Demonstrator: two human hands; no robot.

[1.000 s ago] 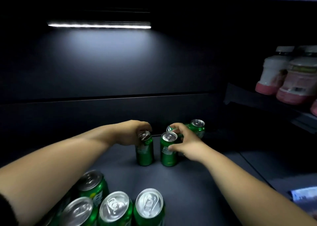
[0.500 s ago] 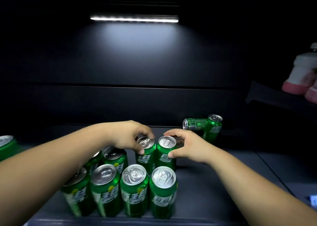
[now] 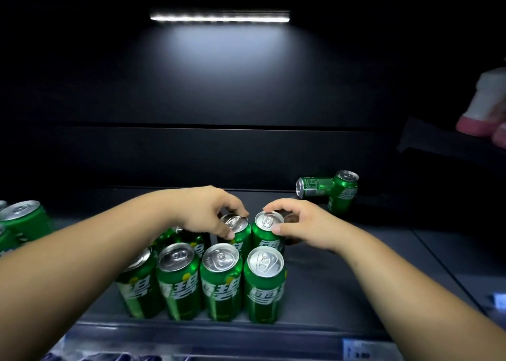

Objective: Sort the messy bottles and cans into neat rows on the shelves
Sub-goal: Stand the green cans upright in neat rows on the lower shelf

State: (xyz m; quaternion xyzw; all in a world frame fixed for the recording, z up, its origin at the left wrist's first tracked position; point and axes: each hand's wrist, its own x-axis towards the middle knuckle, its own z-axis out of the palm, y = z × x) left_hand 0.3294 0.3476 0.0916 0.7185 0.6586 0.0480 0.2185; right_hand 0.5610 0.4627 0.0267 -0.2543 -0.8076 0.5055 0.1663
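The left can (image 3: pixel 238 233) and the right can (image 3: pixel 267 236) stand upright in the middle of the shelf (image 3: pixel 342 278), side by side and touching or nearly so. Their long axes are vertical, with the silver tops and pull tabs up. The left hand (image 3: pixel 202 212) grips the left can by its rim from above, fingers (image 3: pixel 241 213) curled over the far edge. The right hand (image 3: pixel 306 228) pinches the right can's rim the same way.

Just in front, at six o'clock, a front row (image 3: pixel 220 275) of four upright cans is lined up with labels facing out, so that row looks finished. The held pair seems to be starting a second row behind it. Other can tops at nine o'clock are mostly hidden under the forearm.

What looks left to sort lies further out. At two o'clock a lying can (image 3: pixel 313 186) has its long axis across the shelf and its top toward the left. It touches an upright stray can (image 3: pixel 343 196). At the far left edge are loose cans (image 3: pixel 23 218).
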